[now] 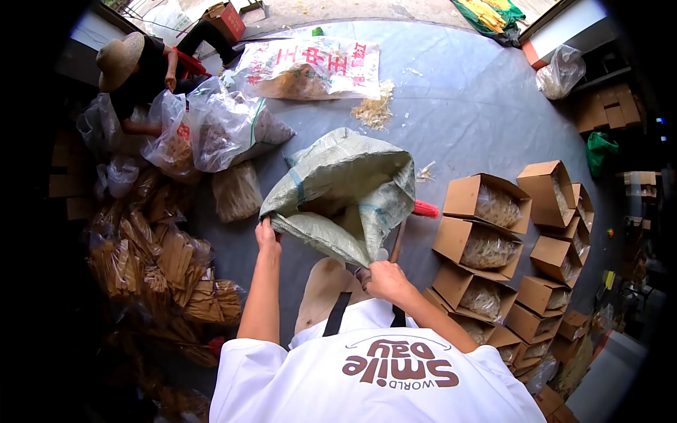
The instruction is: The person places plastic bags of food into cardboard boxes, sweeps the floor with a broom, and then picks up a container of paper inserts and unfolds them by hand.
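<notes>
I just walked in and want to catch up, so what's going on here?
The left hand and right hand hold a woven sack by its rim, mouth open; its contents are unclear. To the left, a co-worker in a straw hat handles clear plastic bags. Open cardboard boxes holding bagged material stand to the right.

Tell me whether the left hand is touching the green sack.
Touching. The head view shows the left hand gripping the green sack by its rim.

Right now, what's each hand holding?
Left hand: closed on the left edge of the sack.
Right hand: closed on its near edge, right side.
</notes>
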{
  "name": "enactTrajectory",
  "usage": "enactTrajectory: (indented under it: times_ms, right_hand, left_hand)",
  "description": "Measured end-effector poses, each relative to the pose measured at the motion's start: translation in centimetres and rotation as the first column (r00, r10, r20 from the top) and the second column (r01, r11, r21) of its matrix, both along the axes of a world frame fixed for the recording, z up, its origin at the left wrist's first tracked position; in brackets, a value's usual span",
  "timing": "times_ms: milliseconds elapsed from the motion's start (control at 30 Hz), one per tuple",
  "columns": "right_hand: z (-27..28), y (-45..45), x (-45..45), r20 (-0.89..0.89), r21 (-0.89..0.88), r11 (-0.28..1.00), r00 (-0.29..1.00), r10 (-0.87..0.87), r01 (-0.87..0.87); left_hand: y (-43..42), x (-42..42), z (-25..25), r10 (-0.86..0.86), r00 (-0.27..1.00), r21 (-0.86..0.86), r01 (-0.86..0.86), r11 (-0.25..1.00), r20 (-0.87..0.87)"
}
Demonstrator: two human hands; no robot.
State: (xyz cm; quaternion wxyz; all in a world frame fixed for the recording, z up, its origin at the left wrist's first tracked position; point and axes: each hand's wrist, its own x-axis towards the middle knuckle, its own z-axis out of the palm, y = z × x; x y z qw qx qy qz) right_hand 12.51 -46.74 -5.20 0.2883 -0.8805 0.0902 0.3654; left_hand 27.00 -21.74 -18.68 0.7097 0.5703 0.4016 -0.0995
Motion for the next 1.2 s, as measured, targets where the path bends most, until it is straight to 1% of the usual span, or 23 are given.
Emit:
enactTrajectory:
  times_ms: [33,100,167,200,233,300,333,367,433,500,567,633,700,767,800,867,900,967,1000,1033,1067,1167,1200]
  right_hand:
    - [0.1,0.1,0.0,-0.008,-0.001,1.0,1.0,0.012,-0.012]
    - [0.0,0.2,-0.1,-0.019,-0.002,1.0,1.0,0.022,-0.022]
    - [-0.6,0.4,-0.4,0.009,-0.004,1.0,1.0,-0.009,0.009]
    - [-0.6,0.6,-0.6,0.007,-0.003,1.0,1.0,-0.012,0.012]
    - [-0.6,0.8,-0.8,0.001,-0.013,1.0,1.0,0.003,-0.003]
    - [-0.1,0.9,-0.7,-0.008,-0.021,1.0,1.0,0.018,-0.019]
    - [0.4,1.0,-0.7,-0.017,-0.015,1.0,1.0,0.015,-0.015]
    - [0.7,1.1,-0.6,-0.026,-0.008,1.0,1.0,0.013,-0.013]
    - [0.6,1.1,-0.7,-0.028,0.001,1.0,1.0,0.011,-0.011]
    - [0.6,1.1,-0.8,-0.028,0.006,1.0,1.0,0.009,-0.009]
    - [0.4,1.1,-0.7,-0.095,0.028,1.0,0.995,0.016,-0.014]
    - [0.4,1.1,-0.8,-0.077,0.019,1.0,0.997,0.003,-0.002]
    - [0.2,1.1,-0.9,-0.06,0.012,1.0,0.998,-0.01,0.011]
    - [0.0,1.1,-1.0,-0.088,-0.006,1.0,0.996,0.006,-0.007]
    - [-0.2,1.1,-1.1,-0.088,-0.006,1.0,0.996,0.006,-0.007]
    - [-0.5,1.1,-1.5,-0.017,-0.026,1.0,1.0,0.004,-0.005]
    - [-0.5,1.1,-1.7,-0.017,-0.025,1.0,1.0,0.004,-0.005]
    - [-0.2,1.0,-1.9,-0.01,-0.023,1.0,1.0,-0.006,0.006]
    - [-0.2,0.9,-2.0,-0.01,-0.023,1.0,1.0,-0.006,0.006]
    - [-0.1,0.8,-2.1,-0.017,-0.016,1.0,1.0,-0.02,0.02]
    - [0.0,0.7,-2.1,-0.025,-0.009,0.999,0.999,-0.035,0.034]
    - [0.4,0.6,-2.1,-0.003,0.003,0.998,0.998,-0.062,0.062]
    - [0.5,0.6,-2.1,-0.002,0.004,0.998,0.998,-0.064,0.064]
  left_hand:
    - [0.1,0.2,0.0,-0.056,0.998,0.034,0.056,0.998,-0.002]
    - [-0.3,0.3,0.8,-0.027,1.0,0.054,0.026,0.998,0.017]
    - [0.2,0.0,0.9,-0.063,0.998,0.101,0.062,0.993,0.005]
    - [0.6,-0.4,0.9,-0.109,0.994,0.138,0.107,0.985,0.002]
    - [0.8,-0.8,0.8,-0.112,0.994,0.139,0.111,0.984,0.0]
    - [1.0,-1.4,1.1,-0.053,0.999,0.193,0.054,0.98,-0.01]
    - [1.1,-1.7,1.3,-0.049,0.999,0.228,0.052,0.972,-0.019]
    - [1.3,-1.9,1.5,-0.048,0.999,0.23,0.052,0.972,-0.021]
    - [1.6,-2.1,2.1,-0.108,0.991,0.218,0.122,0.968,-0.074]
    - [1.4,-2.1,2.5,-0.117,0.99,0.218,0.132,0.967,-0.083]
    - [1.1,-1.8,2.8,-0.125,0.988,0.215,0.142,0.966,-0.091]
    - [0.8,-1.4,2.9,-0.152,0.984,0.223,0.169,0.96,-0.092]
    - [0.8,-1.2,2.8,-0.158,0.984,0.238,0.174,0.956,-0.085]
    - [0.9,-1.0,2.2,-0.181,0.979,0.302,0.2,0.932,-0.089]
    - [0.9,-0.8,2.1,-0.181,0.979,0.302,0.2,0.932,-0.089]
    - [0.6,-0.5,2.2,-0.161,0.985,0.478,0.174,0.861,-0.068]
    - [0.6,-0.3,2.5,-0.162,0.984,0.478,0.174,0.861,-0.068]
    - [0.8,0.0,3.0,-0.189,0.981,0.495,0.147,0.856,0.035]
    - [1.4,0.4,1.9,-0.189,0.981,0.495,0.148,0.856,0.035]
    - [2.3,0.9,0.1,-0.216,0.974,0.598,0.129,0.791,0.075]
    - [2.4,1.4,-0.1,-0.247,0.963,0.692,0.103,0.715,0.112]
    - [2.4,2.4,-0.5,-0.232,0.964,0.661,0.09,0.745,0.13]
    - [2.2,2.7,-0.5,-0.204,0.965,0.582,0.069,0.81,0.168]
